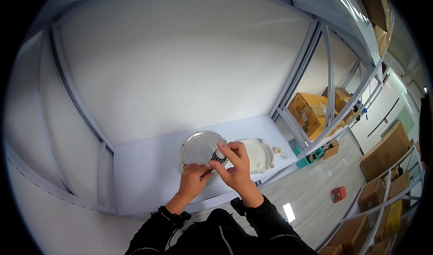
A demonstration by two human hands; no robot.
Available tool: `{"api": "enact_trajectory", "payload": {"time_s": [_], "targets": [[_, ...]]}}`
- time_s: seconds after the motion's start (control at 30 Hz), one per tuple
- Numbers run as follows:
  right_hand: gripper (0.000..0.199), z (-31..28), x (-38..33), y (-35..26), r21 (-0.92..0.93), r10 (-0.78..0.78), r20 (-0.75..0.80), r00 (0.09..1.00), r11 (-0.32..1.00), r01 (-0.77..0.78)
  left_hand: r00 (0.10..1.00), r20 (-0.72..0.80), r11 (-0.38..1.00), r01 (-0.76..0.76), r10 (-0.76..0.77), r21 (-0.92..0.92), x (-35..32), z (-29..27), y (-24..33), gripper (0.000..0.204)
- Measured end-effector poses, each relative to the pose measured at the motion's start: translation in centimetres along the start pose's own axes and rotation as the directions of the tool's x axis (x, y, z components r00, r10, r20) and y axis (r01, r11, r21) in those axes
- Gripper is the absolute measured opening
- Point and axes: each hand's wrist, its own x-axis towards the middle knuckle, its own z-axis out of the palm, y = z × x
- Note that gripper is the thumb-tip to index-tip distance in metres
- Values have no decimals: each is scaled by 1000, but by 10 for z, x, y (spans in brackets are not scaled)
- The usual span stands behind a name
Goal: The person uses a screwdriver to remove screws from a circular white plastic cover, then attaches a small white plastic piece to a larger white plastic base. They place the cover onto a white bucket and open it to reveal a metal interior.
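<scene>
On the white table point(149, 165), near the front edge, the person's two hands meet over a round, ribbed clear dish point(203, 143). The right hand point(238, 168) seems closed on a small white cylinder point(219, 154) with a black-patterned band, its thumb and forefinger curved around it above the dish's near right part; whether the cylinder touches the dish, I cannot tell. The left hand point(194, 181) is partly curled, fingertips close by the right thumb; whether it grips anything is hidden.

Just right of the dish lies a flat white tray-like part point(251, 151) with a curved rim, and beyond it two little round pieces, one yellowish point(277, 150), one pale point(283, 156).

The work looks partway through: the cylinder is in hand and not set down, while the tray-like part and both round pieces lie apart, untouched. Handling of the cylinder appears unfinished; how much remains afterwards is not shown.
</scene>
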Motion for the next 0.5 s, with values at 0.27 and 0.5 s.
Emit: {"api": "enact_trajectory", "payload": {"time_s": [0.27,0.5], "targets": [[63,1,11,-11,122,-7,18,1000,993,5,994,-74,994,-72,78,76,0,5,2,13],[63,3,6,-12,-92,-27,-14,1000,995,25,999,-14,994,-38,39,107,-4,7,11,15]]}}
